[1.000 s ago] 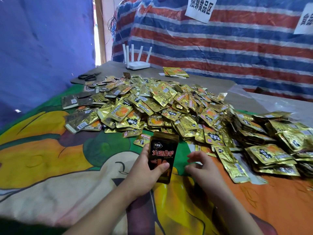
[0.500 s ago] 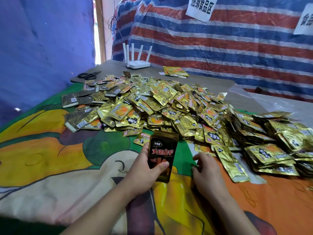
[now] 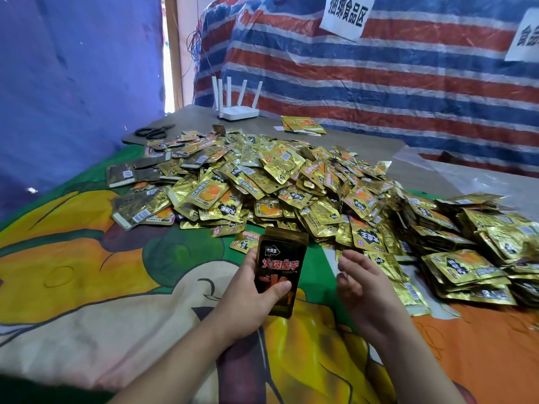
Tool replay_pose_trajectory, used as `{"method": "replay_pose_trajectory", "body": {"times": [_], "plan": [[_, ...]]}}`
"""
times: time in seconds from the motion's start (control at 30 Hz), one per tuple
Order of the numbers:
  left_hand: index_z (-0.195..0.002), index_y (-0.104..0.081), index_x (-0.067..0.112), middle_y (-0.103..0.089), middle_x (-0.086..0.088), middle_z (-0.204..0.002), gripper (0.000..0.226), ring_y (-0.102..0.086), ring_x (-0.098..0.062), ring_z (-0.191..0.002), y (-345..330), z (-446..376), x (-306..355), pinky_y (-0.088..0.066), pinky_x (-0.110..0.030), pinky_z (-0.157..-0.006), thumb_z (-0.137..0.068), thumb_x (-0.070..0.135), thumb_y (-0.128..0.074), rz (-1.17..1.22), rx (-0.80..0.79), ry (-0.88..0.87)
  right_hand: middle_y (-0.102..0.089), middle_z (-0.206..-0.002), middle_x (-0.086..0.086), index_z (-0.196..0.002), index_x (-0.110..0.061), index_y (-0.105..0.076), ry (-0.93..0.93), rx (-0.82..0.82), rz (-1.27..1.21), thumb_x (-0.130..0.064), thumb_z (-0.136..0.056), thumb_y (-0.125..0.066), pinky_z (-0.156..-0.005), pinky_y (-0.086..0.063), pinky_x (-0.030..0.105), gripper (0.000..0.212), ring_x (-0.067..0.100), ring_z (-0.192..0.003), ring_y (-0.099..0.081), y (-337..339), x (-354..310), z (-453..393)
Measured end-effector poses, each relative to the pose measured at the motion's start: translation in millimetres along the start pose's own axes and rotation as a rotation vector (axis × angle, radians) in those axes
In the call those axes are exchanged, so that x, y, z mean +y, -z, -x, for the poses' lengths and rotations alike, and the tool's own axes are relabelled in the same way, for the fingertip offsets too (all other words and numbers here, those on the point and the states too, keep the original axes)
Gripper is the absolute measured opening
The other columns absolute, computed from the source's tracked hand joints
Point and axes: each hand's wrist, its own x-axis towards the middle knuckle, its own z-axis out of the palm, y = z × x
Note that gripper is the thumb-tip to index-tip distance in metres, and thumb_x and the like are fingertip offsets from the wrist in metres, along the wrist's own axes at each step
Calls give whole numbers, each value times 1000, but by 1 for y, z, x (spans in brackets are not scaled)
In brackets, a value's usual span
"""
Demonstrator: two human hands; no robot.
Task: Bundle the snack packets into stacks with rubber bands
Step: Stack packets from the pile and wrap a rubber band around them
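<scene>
My left hand (image 3: 248, 298) grips a small stack of dark snack packets (image 3: 278, 266) with red lettering, thumb across the front, held upright just above the cloth. My right hand (image 3: 361, 287) hovers to the right of the stack, fingers loosely curled and apart, nothing visible in it. A big heap of loose gold packets (image 3: 277, 182) covers the middle of the table beyond my hands. Stacked gold packets (image 3: 466, 266) lie at the right. No rubber band is visible.
A colourful cartoon cloth (image 3: 87, 272) covers the near table. Black scissors (image 3: 154, 132) lie at the far left, a white router (image 3: 237, 112) at the back, and a few packets (image 3: 302, 124) beside it. Clear plastic sheet (image 3: 481, 182) lies at the far right.
My right hand has lifted off the cloth and now floats next to the dark stack. The left hand keeps its hold on the stack, almost still.
</scene>
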Motion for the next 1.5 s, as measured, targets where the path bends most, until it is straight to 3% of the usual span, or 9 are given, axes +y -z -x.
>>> {"method": "replay_pose_trajectory", "body": {"times": [0.2, 0.33, 0.5, 0.67, 0.83, 0.97, 1.1, 1.23, 1.5], "plan": [[-111, -44, 61, -65, 31, -108, 54, -63, 7, -103, -1, -1, -2, -50, -21, -91, -87, 23, -74, -1, 39, -18, -61, -70, -1, -96, -15, -57, -15, -40, -319, -10, -77, -64, -45, -43, 13, 20, 4, -51, -56, -1, -8, -1], [-102, -38, 76, -64, 33, -108, 64, -62, 9, -102, -1, -1, -1, -48, -12, -86, -87, 25, -74, -28, 27, -34, -64, -73, 0, -98, -15, -60, 24, -19, -417, -9, -77, -63, -50, -48, 16, 22, 7, -58, -61, 4, -4, -2], [-103, -37, 77, -61, 39, -108, 65, -60, 13, -102, 0, 0, 1, -44, -3, -79, -87, 26, -74, -32, 25, -34, -57, -71, -6, -84, -20, -57, 5, -60, -323, -18, -82, -62, -42, -33, 16, 6, 3, -46, -44, 8, -3, 0], [-101, -36, 79, -61, 38, -108, 65, -60, 12, -101, 0, 0, 0, -47, -12, -84, -86, 29, -74, -44, 30, -39, -76, -97, 3, -110, -14, -59, -36, -53, -266, -14, -81, -62, -41, -35, 16, 29, 5, -45, -46, 8, -4, 3], [-106, -36, 74, -62, 36, -109, 60, -59, 12, -104, -1, 1, 0, -49, -19, -92, -86, 31, -73, -77, 38, -50, -70, -123, 8, -119, -10, -52, 140, -160, 235, 12, -94, -50, -35, -30, 16, 33, 7, -38, -32, 6, -14, 4], [-102, -30, 78, -60, 31, -110, 63, -55, 14, -105, -4, -1, 7, -45, -13, -88, -88, 32, -71, -184, 33, -95, -68, -127, -9, -117, -18, -54, 368, -337, 636, -15, -82, -74, -37, -36, 19, 39, 8, -41, -41, -13, -54, 9], [-122, -34, 58, -54, 17, -121, 55, -52, -2, -110, -7, -4, 19, -47, -26, -91, -87, 33, -68, -372, -30, -228, -65, -117, -30, -115, -34, -56, 602, -442, 1281, -32, -75, -84, -70, -46, 10, 49, -9, -100, -62, -58, -92, 15], [-137, -28, 35, -53, 5, -130, 65, -52, -16, -117, -10, -7, 20, -48, -39, -97, -87, 30, -69, -489, -37, -242, -59, -119, -25, -125, -36, -50, 600, -601, 1838, -45, -76, -78, -83, -48, 25, 58, 5, -104, -55, -91, -98, 19], [-140, -5, 56, -54, 3, -125, 86, -52, -10, -103, -7, 3, 9, -40, -15, -79, -88, 29, -67, -478, 35, -359, -64, -113, -9, -122, -31, -51, 485, -681, 1964, -55, -70, -82, -74, -56, 31, 65, 15, -94, -61, -98, -94, 5]]}}
